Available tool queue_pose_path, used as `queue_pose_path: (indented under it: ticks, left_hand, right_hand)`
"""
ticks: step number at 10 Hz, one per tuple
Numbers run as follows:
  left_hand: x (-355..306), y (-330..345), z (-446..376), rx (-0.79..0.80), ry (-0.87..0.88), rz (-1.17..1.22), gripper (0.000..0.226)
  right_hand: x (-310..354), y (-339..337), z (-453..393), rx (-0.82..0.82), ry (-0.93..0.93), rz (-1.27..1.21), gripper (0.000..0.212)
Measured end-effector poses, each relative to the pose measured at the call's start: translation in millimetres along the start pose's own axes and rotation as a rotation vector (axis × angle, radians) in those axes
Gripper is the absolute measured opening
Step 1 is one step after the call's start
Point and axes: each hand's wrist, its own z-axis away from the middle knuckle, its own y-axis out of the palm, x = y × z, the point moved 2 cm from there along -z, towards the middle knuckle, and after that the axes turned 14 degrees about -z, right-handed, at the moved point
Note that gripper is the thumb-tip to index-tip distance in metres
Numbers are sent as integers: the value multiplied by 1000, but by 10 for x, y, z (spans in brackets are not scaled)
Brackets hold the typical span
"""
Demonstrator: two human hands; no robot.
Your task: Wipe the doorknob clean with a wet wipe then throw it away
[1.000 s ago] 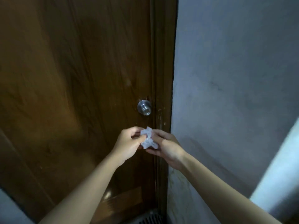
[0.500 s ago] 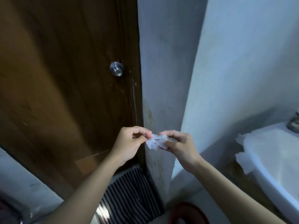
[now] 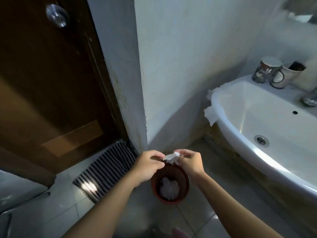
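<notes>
- Both hands meet above the bin: the left hand (image 3: 148, 164) and the right hand (image 3: 191, 161) each pinch one end of the wet wipe (image 3: 172, 157) between thumb and fingertips, other fingers curled in
- Crumpled and thin, the wet wipe is a small white wad with ragged, creased edges, stretched across the short gap between the two hands
- Directly below the hands stands the waste bin (image 3: 180, 176) on the floor, a round dark reddish basket with ribbed, slotted walls; the wipe hangs over its far rim
- Soft white crumpled tissue (image 3: 169, 187) already lies at the bottom of the bin
- High at the upper left, well apart from the hands, the doorknob (image 3: 57, 15) is a round, shiny metal ball on a dark brown wooden door (image 3: 42, 83) with a smooth grain
- A striped mat (image 3: 106, 170), black and pale in narrow ribs, lies on the tiled floor at the foot of the door, just left of the bin
- At the right, a glossy white ceramic sink (image 3: 243, 107) curves out from the wall, with a metal drain in its bowl and a limp white sheet (image 3: 211, 115) draped over its near left rim
- Two cylindrical printed cups (image 3: 265, 69) stand on the back ledge of the sink
</notes>
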Motion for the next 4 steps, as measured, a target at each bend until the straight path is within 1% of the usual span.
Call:
queue_pose_path:
  ticks: [1,2,3,4]
  left_hand:
    - [92,168,13,71,-48,-13,18]
    - [162,245,12,92,-75,-27,18]
    - [232,240,-1,116,-95,-41,17]
    - [241,184,-21,114,-106,-45,16]
  right_hand:
    - [-290,-145,-106,-107,57,106,32]
    - [-531,-215,-236,-100,129,101,28]
    - [-780,-293,-339,-70,242,100,32]
    - [-914,-355,-343,-73,312,106,31]
